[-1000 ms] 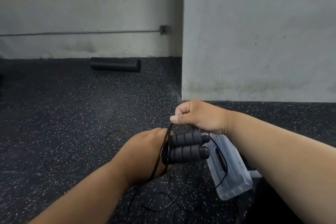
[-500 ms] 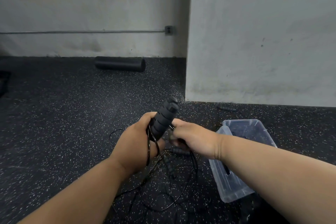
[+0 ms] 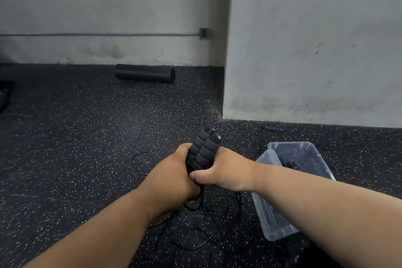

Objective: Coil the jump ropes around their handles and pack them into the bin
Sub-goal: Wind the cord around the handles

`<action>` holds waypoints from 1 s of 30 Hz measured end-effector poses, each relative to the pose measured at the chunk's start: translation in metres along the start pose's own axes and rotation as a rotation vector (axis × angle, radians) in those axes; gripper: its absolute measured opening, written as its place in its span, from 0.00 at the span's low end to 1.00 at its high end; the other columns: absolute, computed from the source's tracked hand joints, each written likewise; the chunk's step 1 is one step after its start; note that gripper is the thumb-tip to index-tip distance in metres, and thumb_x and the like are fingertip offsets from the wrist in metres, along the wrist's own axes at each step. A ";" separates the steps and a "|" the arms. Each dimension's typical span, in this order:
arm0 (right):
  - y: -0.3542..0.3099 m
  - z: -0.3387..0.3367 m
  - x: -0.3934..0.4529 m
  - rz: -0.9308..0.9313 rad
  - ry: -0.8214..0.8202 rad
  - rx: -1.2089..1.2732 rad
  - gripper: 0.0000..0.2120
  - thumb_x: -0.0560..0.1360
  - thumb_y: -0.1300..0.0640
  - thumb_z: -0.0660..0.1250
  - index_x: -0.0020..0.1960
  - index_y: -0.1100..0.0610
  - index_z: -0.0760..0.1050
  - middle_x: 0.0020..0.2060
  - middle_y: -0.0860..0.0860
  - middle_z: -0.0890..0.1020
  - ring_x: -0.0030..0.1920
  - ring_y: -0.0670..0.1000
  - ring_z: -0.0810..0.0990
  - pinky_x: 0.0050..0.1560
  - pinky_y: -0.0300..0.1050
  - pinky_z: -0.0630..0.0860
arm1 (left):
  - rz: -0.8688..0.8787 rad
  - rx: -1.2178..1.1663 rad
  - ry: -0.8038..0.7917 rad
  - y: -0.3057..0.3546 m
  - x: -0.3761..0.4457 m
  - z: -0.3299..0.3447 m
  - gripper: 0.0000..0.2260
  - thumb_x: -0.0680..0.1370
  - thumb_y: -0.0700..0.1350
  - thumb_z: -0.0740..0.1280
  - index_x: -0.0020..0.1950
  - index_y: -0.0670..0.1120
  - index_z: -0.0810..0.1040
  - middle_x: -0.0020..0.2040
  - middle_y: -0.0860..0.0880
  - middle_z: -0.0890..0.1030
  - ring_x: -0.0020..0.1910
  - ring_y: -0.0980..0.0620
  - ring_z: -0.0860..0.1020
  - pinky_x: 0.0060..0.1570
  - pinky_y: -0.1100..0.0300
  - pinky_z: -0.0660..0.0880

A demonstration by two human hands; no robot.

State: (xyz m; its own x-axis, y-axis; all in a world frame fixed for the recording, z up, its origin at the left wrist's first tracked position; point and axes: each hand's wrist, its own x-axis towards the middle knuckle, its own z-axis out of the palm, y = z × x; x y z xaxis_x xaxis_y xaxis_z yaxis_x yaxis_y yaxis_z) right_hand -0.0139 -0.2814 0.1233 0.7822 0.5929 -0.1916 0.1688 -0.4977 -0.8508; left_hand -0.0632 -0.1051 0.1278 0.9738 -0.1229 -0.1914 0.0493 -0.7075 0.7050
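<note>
Two black foam jump-rope handles (image 3: 203, 151) stand side by side, tips pointing up and away, held between both hands above the floor. My left hand (image 3: 171, 178) grips their lower part from the left. My right hand (image 3: 226, 172) wraps them from the right, thumb across the front. Thin black rope (image 3: 208, 237) hangs from the handles and lies in loose loops on the floor below. A clear plastic bin (image 3: 272, 215) sits on the floor to the right, with dark rope inside it.
Speckled black rubber floor (image 3: 76, 137) all around. A black foam roller (image 3: 144, 73) lies by the far wall. A white wall corner (image 3: 226, 93) juts out ahead. Another black handle (image 3: 273, 128) lies at the wall's base. A loose rope loop (image 3: 142, 163) lies left of the hands.
The handles swung from lying sideways to standing upright. My right hand let go of the rope strand and closed around the handles beside my left hand. The view shifted, showing more of the bin.
</note>
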 end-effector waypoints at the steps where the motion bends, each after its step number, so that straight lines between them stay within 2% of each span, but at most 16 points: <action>1: 0.001 -0.001 0.000 0.000 -0.021 -0.008 0.08 0.74 0.53 0.74 0.50 0.55 0.81 0.40 0.50 0.85 0.40 0.44 0.79 0.48 0.51 0.80 | -0.004 -0.061 -0.054 -0.001 0.000 -0.002 0.33 0.67 0.41 0.75 0.66 0.64 0.69 0.46 0.57 0.85 0.42 0.59 0.82 0.41 0.61 0.78; 3: 0.003 -0.004 -0.001 -0.009 -0.048 -0.027 0.08 0.74 0.52 0.74 0.51 0.53 0.82 0.44 0.51 0.87 0.42 0.44 0.81 0.53 0.52 0.81 | -0.010 -0.149 -0.147 -0.002 0.001 -0.005 0.36 0.68 0.39 0.77 0.70 0.63 0.67 0.50 0.56 0.85 0.44 0.60 0.83 0.43 0.63 0.78; 5: 0.004 -0.006 -0.003 -0.017 -0.053 -0.031 0.09 0.75 0.50 0.74 0.53 0.50 0.82 0.46 0.50 0.87 0.43 0.43 0.81 0.54 0.50 0.81 | -0.013 -0.205 -0.192 -0.003 0.001 -0.007 0.39 0.68 0.39 0.76 0.73 0.63 0.65 0.53 0.55 0.84 0.44 0.59 0.82 0.44 0.63 0.77; 8: 0.002 -0.009 -0.005 -0.028 -0.044 -0.038 0.06 0.77 0.50 0.73 0.52 0.50 0.81 0.39 0.46 0.84 0.38 0.42 0.78 0.46 0.44 0.79 | -0.019 -0.334 -0.241 -0.003 0.000 -0.006 0.42 0.68 0.40 0.75 0.76 0.62 0.60 0.55 0.52 0.83 0.44 0.61 0.81 0.45 0.63 0.76; 10: 0.002 -0.011 -0.006 -0.021 -0.046 -0.033 0.05 0.77 0.50 0.72 0.50 0.51 0.81 0.36 0.46 0.82 0.37 0.43 0.77 0.43 0.45 0.78 | -0.003 -0.375 -0.244 -0.004 -0.001 -0.003 0.46 0.70 0.41 0.81 0.77 0.64 0.57 0.61 0.55 0.82 0.52 0.63 0.83 0.52 0.65 0.78; 12: 0.003 -0.010 -0.005 -0.008 -0.037 -0.037 0.06 0.77 0.49 0.72 0.50 0.51 0.81 0.36 0.47 0.83 0.37 0.45 0.78 0.45 0.49 0.79 | 0.005 -0.348 -0.156 -0.005 -0.001 0.002 0.50 0.68 0.46 0.85 0.78 0.64 0.56 0.62 0.58 0.82 0.58 0.63 0.82 0.60 0.63 0.78; 14: 0.005 -0.009 -0.004 0.004 -0.026 -0.024 0.06 0.78 0.46 0.72 0.51 0.48 0.82 0.38 0.45 0.84 0.38 0.44 0.79 0.47 0.47 0.79 | -0.005 -0.304 -0.045 -0.007 0.001 0.007 0.52 0.64 0.52 0.86 0.79 0.62 0.57 0.61 0.58 0.83 0.57 0.62 0.83 0.63 0.57 0.79; 17: 0.007 -0.010 -0.005 0.037 -0.024 0.008 0.09 0.81 0.40 0.68 0.54 0.43 0.81 0.43 0.41 0.85 0.42 0.40 0.82 0.49 0.39 0.77 | -0.031 -0.229 0.050 -0.009 0.005 0.007 0.48 0.65 0.56 0.85 0.78 0.58 0.61 0.58 0.60 0.83 0.53 0.64 0.82 0.59 0.61 0.79; 19: 0.009 -0.012 -0.007 0.068 -0.033 -0.034 0.15 0.82 0.38 0.64 0.51 0.48 0.81 0.40 0.43 0.83 0.40 0.42 0.79 0.47 0.44 0.77 | -0.078 -0.177 0.113 -0.012 0.009 0.001 0.51 0.65 0.59 0.84 0.80 0.55 0.59 0.61 0.60 0.80 0.55 0.61 0.81 0.60 0.60 0.78; 21: 0.012 -0.014 -0.008 0.074 -0.049 -0.181 0.13 0.82 0.41 0.64 0.51 0.50 0.79 0.41 0.47 0.83 0.40 0.46 0.79 0.48 0.54 0.78 | -0.140 -0.031 0.152 -0.019 0.012 -0.004 0.56 0.66 0.62 0.82 0.83 0.51 0.52 0.64 0.56 0.75 0.60 0.52 0.80 0.64 0.56 0.75; 23: 0.012 -0.014 -0.012 0.012 -0.098 -0.408 0.07 0.81 0.47 0.63 0.50 0.49 0.76 0.42 0.49 0.83 0.40 0.49 0.81 0.47 0.57 0.79 | -0.209 0.135 0.171 -0.028 0.017 -0.006 0.53 0.67 0.62 0.81 0.82 0.48 0.55 0.64 0.51 0.76 0.60 0.49 0.79 0.61 0.55 0.75; 25: 0.006 -0.012 -0.017 -0.079 -0.165 -0.630 0.05 0.81 0.51 0.62 0.48 0.50 0.74 0.41 0.48 0.81 0.41 0.51 0.79 0.42 0.53 0.77 | -0.232 0.217 0.156 -0.035 0.021 -0.003 0.42 0.66 0.60 0.82 0.73 0.49 0.65 0.59 0.53 0.80 0.53 0.51 0.80 0.56 0.55 0.78; 27: -0.003 -0.010 -0.020 -0.189 -0.218 -0.815 0.07 0.82 0.51 0.62 0.46 0.50 0.72 0.40 0.46 0.78 0.40 0.52 0.76 0.39 0.48 0.71 | -0.215 0.317 0.114 -0.036 0.022 0.003 0.32 0.66 0.58 0.81 0.61 0.51 0.70 0.53 0.54 0.81 0.49 0.52 0.80 0.51 0.54 0.79; 30: -0.021 -0.019 -0.020 -0.278 -0.188 -0.841 0.11 0.83 0.45 0.64 0.45 0.50 0.75 0.38 0.44 0.77 0.40 0.49 0.76 0.39 0.46 0.69 | -0.067 0.499 0.019 -0.033 0.022 0.016 0.27 0.67 0.56 0.81 0.57 0.53 0.70 0.52 0.54 0.80 0.51 0.50 0.80 0.50 0.54 0.77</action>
State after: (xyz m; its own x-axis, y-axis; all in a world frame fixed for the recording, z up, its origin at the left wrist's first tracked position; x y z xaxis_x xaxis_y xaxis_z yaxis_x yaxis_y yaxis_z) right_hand -0.0219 -0.2951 0.1540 0.5491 0.8178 -0.1723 0.7774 -0.5755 -0.2537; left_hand -0.0471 -0.0960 0.0893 0.9762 -0.0568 -0.2094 0.0038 -0.9605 0.2784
